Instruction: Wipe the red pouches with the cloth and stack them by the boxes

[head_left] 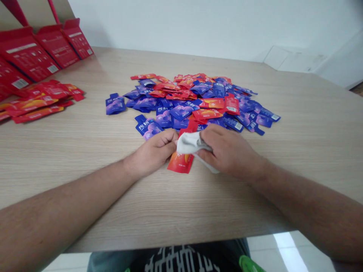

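On our pale wooden desk (pixel 159 211), between the front edge and a big pile of blue and red packets (pixel 195 100), our left fingers pinch one red packet (pixel 180 165) and our right hand (pixel 227 149) curls tight around a white cloth (pixel 188 142) over it. Left of the pile, we see more red packets (pixel 39 104) by red boxes (pixel 31 53).

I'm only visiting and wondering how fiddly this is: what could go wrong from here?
The left grip pinches the red pouch at its side, so the pouch could slip if the white cloth in the right grip drags on it. The cloth also hides part of the pouch, so a mark there might be missed. The pile of mixed pouches lies just beyond both grips, so a stray movement might scatter some.
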